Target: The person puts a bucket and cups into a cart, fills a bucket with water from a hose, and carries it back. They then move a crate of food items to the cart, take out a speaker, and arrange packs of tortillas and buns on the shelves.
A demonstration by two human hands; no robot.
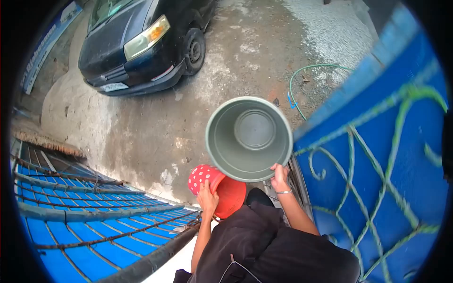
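Note:
A large grey-green bucket (222, 137) is held out in front of me, its open mouth turned up toward my view and nothing inside it. My right hand (280, 177) is closed on its lower right rim, a thin bracelet at the wrist. Lower and to the left, a red bucket (231, 198) with white flower dots on its outside is tipped sideways, mouth toward the right. My left hand (207, 199) grips this one, fingers spread over its outer wall near the rim. The grey-green bucket's lower edge overlaps the red one in this view.
A dark car (137, 52) stands ahead on the left. Blue gate panels with metal grilles flank me, one on the left (94, 200) and one on the right (377, 188). A green hose (302, 69) lies on the wet, stained concrete ground (155, 122).

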